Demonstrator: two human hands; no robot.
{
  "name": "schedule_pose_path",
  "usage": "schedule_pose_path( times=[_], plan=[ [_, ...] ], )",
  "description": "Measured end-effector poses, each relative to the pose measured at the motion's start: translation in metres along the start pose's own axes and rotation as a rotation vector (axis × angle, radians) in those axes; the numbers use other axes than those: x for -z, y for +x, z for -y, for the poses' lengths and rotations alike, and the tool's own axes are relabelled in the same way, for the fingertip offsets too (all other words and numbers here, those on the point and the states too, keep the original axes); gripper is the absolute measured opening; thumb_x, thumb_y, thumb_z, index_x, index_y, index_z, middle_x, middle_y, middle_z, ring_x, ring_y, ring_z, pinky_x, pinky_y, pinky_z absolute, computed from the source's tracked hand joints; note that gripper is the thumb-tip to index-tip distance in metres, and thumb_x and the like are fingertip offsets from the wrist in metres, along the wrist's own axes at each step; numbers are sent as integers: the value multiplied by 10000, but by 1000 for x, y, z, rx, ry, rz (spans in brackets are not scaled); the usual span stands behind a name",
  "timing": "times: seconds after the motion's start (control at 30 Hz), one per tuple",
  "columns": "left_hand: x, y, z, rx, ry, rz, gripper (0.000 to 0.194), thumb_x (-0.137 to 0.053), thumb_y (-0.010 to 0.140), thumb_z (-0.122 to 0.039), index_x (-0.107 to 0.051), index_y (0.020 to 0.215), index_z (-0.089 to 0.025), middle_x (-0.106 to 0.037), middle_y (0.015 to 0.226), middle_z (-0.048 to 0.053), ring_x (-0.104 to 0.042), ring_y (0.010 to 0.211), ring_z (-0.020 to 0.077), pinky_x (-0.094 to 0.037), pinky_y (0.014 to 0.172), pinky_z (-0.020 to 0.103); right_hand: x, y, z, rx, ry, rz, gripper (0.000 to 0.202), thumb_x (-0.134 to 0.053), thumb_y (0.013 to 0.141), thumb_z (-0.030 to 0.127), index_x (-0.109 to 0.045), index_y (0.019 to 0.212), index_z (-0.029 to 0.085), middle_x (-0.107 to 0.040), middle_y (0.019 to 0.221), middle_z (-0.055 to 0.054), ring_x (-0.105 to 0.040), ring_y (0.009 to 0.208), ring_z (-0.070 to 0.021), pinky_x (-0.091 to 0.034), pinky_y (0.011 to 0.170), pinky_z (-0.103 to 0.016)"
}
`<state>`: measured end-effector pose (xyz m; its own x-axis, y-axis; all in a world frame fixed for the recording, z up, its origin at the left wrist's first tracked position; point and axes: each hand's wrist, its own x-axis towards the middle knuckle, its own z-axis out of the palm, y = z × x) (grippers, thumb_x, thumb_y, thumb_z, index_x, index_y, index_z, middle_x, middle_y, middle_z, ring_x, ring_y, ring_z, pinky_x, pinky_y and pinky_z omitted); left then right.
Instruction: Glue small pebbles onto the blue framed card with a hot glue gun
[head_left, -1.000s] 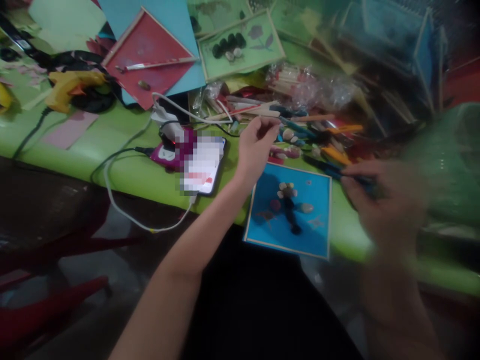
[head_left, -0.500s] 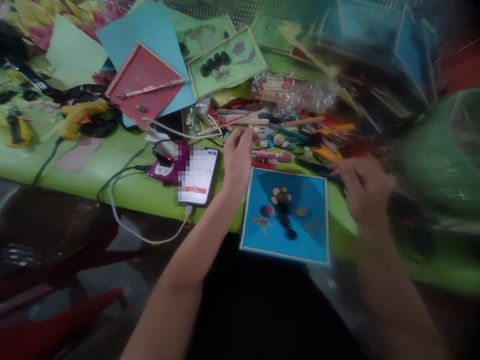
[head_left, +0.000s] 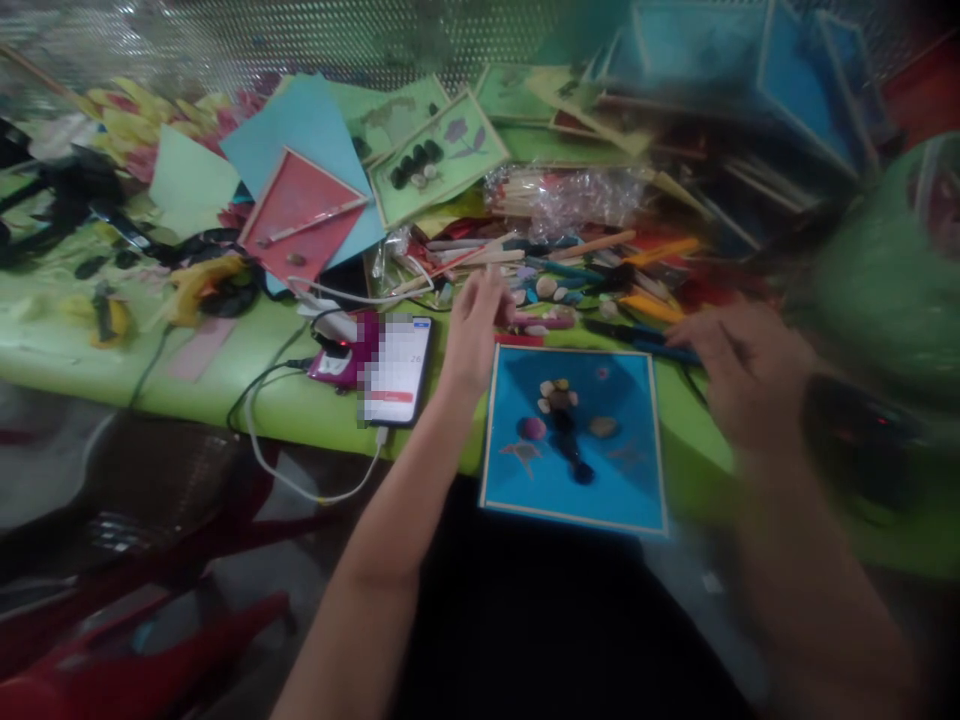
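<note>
A blue framed panel [head_left: 600, 500] lies at the table's front edge, partly overhanging it. Stones [head_left: 559, 397] form a flower-like cluster on it above dark pebbles [head_left: 574, 455], with a purple stone [head_left: 533, 429] and a grey-brown stone [head_left: 602, 427] on either side. Past its upper left corner, my left hand [head_left: 478, 320] is closed with fingertips together, beside the heap of pens and stones; anything inside is hidden. My right hand [head_left: 742, 375], blurred, has thumb and fingers pinched right of the panel, near a blue-and-black handled tool [head_left: 641, 338]. I cannot make out what it pinches.
A phone [head_left: 397, 375] on a white cable lies beside a purple power strip [head_left: 337, 365]. Yellow glue guns [head_left: 202, 285] sit at left. Framed stone pictures [head_left: 439, 165], a red panel [head_left: 300, 215] and coloured sheets are behind. A green rounded object [head_left: 892, 280] stands at right.
The view has shifted slightly, so the back of the table sits lower in the picture. My right hand appears slightly farther right. Both hands keep their closed shapes, and the stones look unchanged.
</note>
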<state>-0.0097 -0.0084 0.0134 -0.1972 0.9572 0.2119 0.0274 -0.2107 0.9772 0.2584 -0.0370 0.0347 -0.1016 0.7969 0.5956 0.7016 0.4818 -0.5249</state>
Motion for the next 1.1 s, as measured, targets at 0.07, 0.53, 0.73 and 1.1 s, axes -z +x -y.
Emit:
schedule_pose_path(
  times=[0.07, 0.53, 0.73, 1.1],
  plan=[
    [1, -3, -4, -24, 45, 165, 355, -571, 987, -501, -546, 756, -233, -551, 708, -10, -559, 681, 135, -500, 703, 278, 0, -1, 0, -1, 5, -14, 314, -582, 994, 337, -721, 732, 235, -779, 782, -35, -696, 772, -193, -481, 880, -359],
    [4, -5, -11, -237, 699, 906, 184, -659, 855, -165, -781, 983, -216, -757, 1044, 50, -667, 1090, 254, -470, 1023, 398, 0, -3, -4, 48, 11, -31, 321, -592, 1000, 369, -723, 740, 231, -770, 762, -37, -680, 746, -189, -472, 836, -355],
    [2, -4, -8, -247, 707, 925, 134, -671, 848, -199, -783, 921, -185, -753, 956, 59, -677, 981, 244, -488, 916, 376, -3, -4, -3, 37, 14, -6, 324, -591, 1000, 375, -714, 739, 229, -754, 758, -39, -660, 751, -187, -468, 778, -331],
    [-1, -7, -4, -54, 418, 711, 146, -668, 914, -318, -735, 951, -193, -760, 1039, 66, -692, 966, 217, -536, 866, 347, -6, -3, -5, 31, -4, -36, 310, -603, 997, 353, -715, 737, 227, -750, 751, -31, -664, 746, -179, -465, 796, -328]
  ],
)
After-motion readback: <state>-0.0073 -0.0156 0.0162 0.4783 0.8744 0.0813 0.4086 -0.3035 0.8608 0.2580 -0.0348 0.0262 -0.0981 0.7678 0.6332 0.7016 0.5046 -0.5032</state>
